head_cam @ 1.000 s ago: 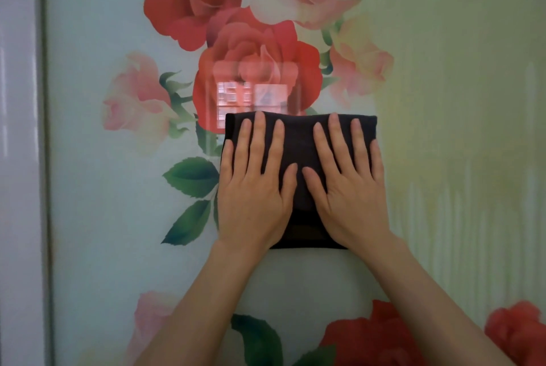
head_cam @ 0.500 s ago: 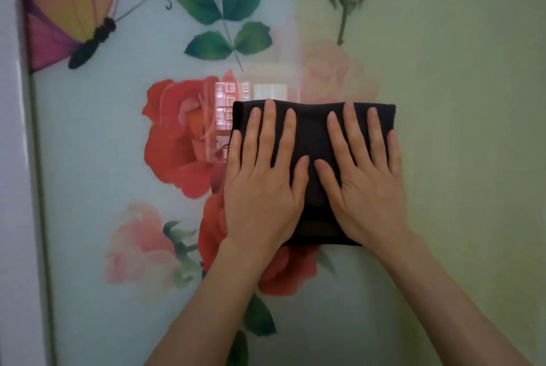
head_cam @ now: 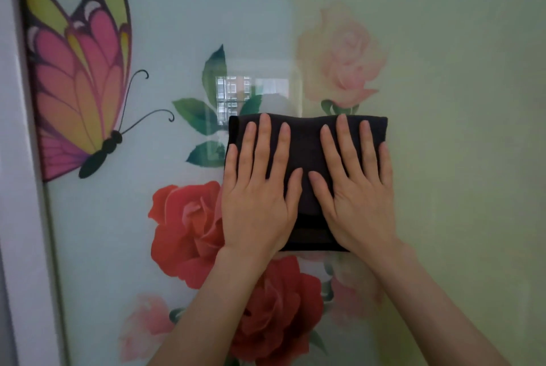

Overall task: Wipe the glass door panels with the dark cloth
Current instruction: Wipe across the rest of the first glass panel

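Two flat palms do the work, but start from the left edge. A white door frame (head_cam: 17, 188) runs down that side, and hard against it the glass door panel (head_cam: 472, 129) begins, printed with a big pink and yellow butterfly (head_cam: 76, 79) and, lower down, a red rose (head_cam: 186, 229). Next comes the left hand (head_cam: 254, 206), fingers straight and spread, palm pressed on the left half of the dark cloth (head_cam: 304, 141). The cloth is folded into a thick rectangle and lies flat against the upright glass near the middle of the view, its top edge just under a reflected window (head_cam: 236, 93). The right hand (head_cam: 360, 206) presses the right half the same way, open and fanned, the two thumbs nearly meeting. Neither hand grips anything; pressure alone holds the cloth up. Beyond it the glass is plain pale green.

The cloth looks soft, light and limp, so I reckon it would sag or drop if the push eased, and its lower layers could unfold. Spread palms over both halves seem the best hold. The glass looks smooth, slick and breakable, so even, moderate pressure suits it.
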